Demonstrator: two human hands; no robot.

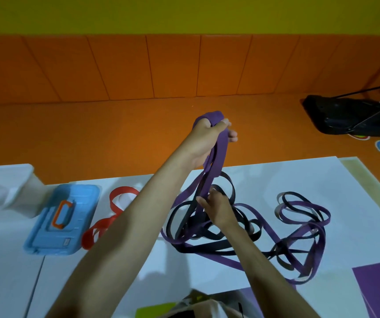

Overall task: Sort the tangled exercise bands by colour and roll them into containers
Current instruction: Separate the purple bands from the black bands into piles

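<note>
My left hand (207,138) is raised above the white table (299,177) and grips a purple band (216,157) whose loops hang down into the tangle. My right hand (216,207) is lower, at the pile, pinching strands where purple and black bands (184,223) cross. A second knot of purple and black bands (303,237) lies to the right, joined to the first by long strands. A red band (106,221) lies loose on the table at the left. A blue container (62,221) with an orange latch sits farther left, lid closed.
A white bin (12,187) stands at the table's far left. An orange padded wall and floor lie beyond the table. A black bag (349,115) rests on the floor at the right. A purple mat (379,288) covers the near right corner.
</note>
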